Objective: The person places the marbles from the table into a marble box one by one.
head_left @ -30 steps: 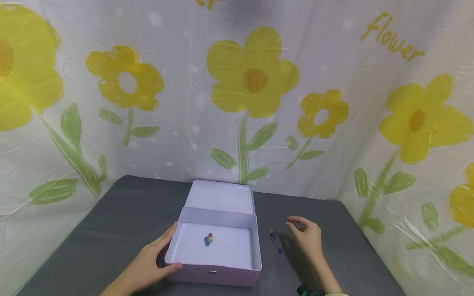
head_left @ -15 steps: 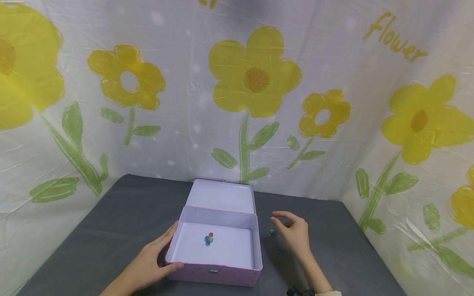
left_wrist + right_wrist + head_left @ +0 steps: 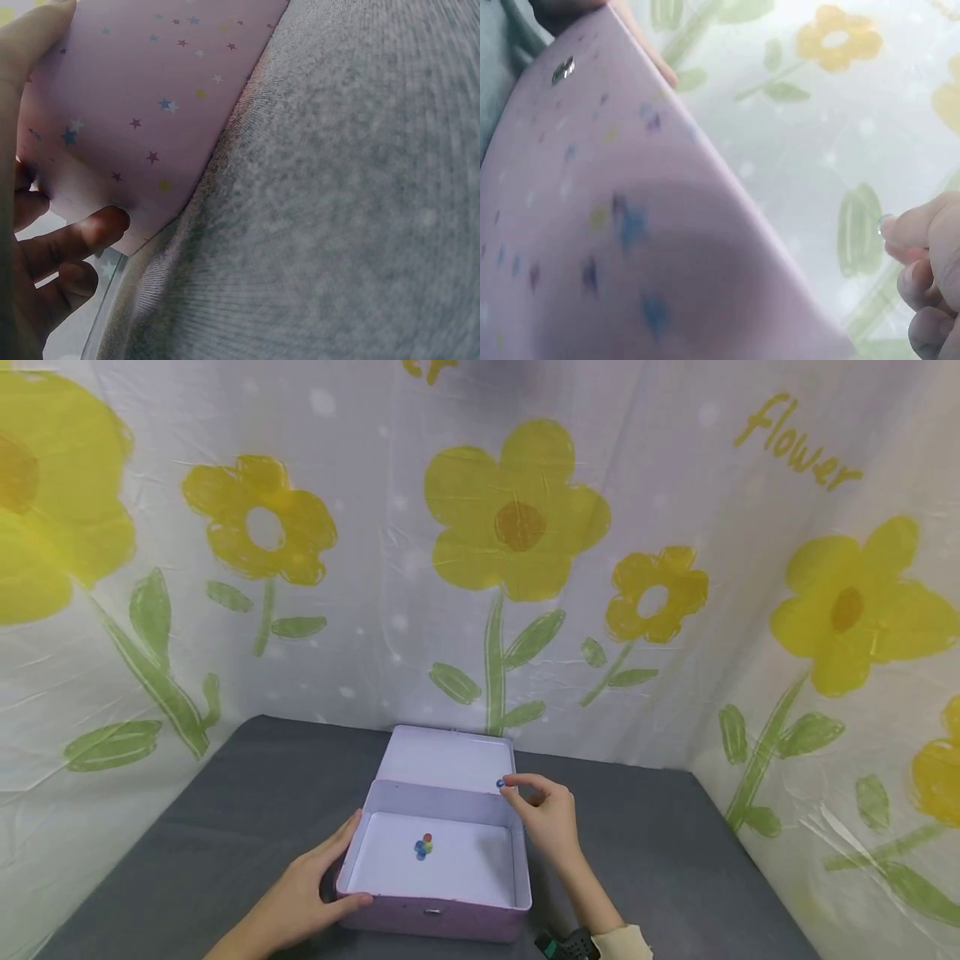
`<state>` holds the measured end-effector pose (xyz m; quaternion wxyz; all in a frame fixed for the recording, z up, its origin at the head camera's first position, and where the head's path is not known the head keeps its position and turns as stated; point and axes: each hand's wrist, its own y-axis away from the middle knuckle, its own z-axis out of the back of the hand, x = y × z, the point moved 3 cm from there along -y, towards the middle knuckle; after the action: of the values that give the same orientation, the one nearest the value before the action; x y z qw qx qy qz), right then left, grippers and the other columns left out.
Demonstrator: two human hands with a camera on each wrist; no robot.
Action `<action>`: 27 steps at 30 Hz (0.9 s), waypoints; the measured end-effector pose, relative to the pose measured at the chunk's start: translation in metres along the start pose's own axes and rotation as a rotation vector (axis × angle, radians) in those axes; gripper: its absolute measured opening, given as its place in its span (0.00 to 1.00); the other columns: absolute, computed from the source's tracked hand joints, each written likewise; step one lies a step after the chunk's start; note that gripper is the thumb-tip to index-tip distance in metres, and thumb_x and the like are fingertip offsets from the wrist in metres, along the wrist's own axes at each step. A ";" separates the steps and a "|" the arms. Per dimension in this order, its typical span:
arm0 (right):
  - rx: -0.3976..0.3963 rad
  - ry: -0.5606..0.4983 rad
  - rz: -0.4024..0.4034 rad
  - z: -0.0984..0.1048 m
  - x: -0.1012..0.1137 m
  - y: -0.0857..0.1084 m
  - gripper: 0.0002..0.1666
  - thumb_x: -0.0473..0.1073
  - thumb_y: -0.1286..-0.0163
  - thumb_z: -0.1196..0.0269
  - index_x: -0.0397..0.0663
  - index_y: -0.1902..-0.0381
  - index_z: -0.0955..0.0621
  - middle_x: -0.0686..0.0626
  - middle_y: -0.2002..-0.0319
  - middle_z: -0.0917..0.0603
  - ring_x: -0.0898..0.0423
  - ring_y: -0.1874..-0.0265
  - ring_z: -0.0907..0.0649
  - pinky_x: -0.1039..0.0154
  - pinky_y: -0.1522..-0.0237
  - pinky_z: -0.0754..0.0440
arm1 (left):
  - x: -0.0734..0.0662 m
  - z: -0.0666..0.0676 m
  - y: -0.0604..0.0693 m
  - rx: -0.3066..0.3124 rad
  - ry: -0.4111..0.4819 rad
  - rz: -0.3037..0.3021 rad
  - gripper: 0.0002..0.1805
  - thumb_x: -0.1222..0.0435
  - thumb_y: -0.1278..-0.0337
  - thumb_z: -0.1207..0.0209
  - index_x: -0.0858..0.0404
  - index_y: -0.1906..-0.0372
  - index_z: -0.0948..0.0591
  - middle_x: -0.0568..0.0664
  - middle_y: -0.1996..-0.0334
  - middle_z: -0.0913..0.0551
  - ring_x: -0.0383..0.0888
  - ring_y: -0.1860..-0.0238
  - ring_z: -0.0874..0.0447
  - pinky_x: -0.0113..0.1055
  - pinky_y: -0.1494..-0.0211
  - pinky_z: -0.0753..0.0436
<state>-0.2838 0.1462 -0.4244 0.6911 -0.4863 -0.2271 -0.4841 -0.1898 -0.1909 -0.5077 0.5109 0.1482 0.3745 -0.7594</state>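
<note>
In the head view a pink-white box [image 3: 431, 919] stands with its lid [image 3: 446, 760] folded back; a small cluster of coloured beads [image 3: 423, 846] lies inside. My left hand [image 3: 303, 887] grips the box's left side, thumb on the front rim; the left wrist view shows its fingers on the starred wall [image 3: 142, 112]. My right hand [image 3: 551, 820] pinches a small blue bead [image 3: 500, 783] between thumb and forefinger, above the box's back right corner. In the right wrist view, the hand [image 3: 934, 270] holds the clear-looking bead [image 3: 886, 225] beyond the box edge.
A dark grey cloth [image 3: 210, 827] covers the table. Behind it hangs a white curtain [image 3: 375, 677] printed with yellow flowers. A dark watch or band [image 3: 567, 946] is at my right wrist. The right forearm covers part of the table right of the box.
My right hand has moved left with the blue bead, from over the table to the box's back right corner. Loose beads seen right of the box earlier are now hidden. The left hand has stayed put.
</note>
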 end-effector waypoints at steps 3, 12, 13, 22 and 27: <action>0.012 -0.024 0.016 -0.010 0.005 -0.002 0.07 0.37 0.34 0.24 0.49 0.58 0.07 0.58 0.91 0.37 0.70 0.91 0.42 0.74 0.87 0.44 | 0.001 0.000 0.000 -0.010 -0.007 -0.011 0.60 0.41 0.50 0.22 0.56 0.16 0.38 0.60 0.21 0.32 0.62 0.26 0.28 0.69 0.36 0.22; 0.043 -0.089 0.017 -0.036 0.015 -0.006 0.07 0.37 0.33 0.25 0.49 0.57 0.07 0.61 0.94 0.37 0.69 0.93 0.43 0.73 0.87 0.44 | 0.001 -0.001 0.002 -0.012 -0.026 -0.016 0.61 0.42 0.51 0.21 0.58 0.16 0.38 0.59 0.21 0.31 0.60 0.27 0.27 0.64 0.36 0.20; 0.047 -0.096 0.018 -0.039 0.016 -0.007 0.07 0.38 0.32 0.25 0.49 0.57 0.07 0.61 0.94 0.36 0.69 0.93 0.42 0.73 0.87 0.44 | 0.001 -0.001 0.002 -0.011 -0.024 -0.016 0.61 0.42 0.51 0.21 0.58 0.16 0.38 0.59 0.21 0.31 0.61 0.27 0.27 0.64 0.36 0.20; 0.074 -0.110 0.057 -0.057 0.029 -0.015 0.06 0.40 0.31 0.25 0.48 0.57 0.07 0.60 0.94 0.36 0.69 0.92 0.43 0.73 0.87 0.45 | 0.001 0.000 0.001 -0.016 -0.014 -0.022 0.60 0.42 0.50 0.22 0.58 0.16 0.38 0.61 0.22 0.31 0.63 0.27 0.26 0.67 0.37 0.21; 0.079 -0.092 0.023 -0.063 0.025 -0.012 0.06 0.40 0.32 0.25 0.51 0.57 0.07 0.55 0.93 0.30 0.69 0.92 0.42 0.72 0.86 0.44 | 0.003 -0.002 0.002 -0.013 -0.012 -0.023 0.60 0.42 0.50 0.22 0.59 0.16 0.37 0.61 0.22 0.31 0.63 0.26 0.27 0.67 0.36 0.21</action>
<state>-0.2935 0.0781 -0.4260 0.7040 -0.4829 -0.2720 -0.4441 -0.1899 -0.1916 -0.5118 0.5055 0.1360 0.3781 -0.7636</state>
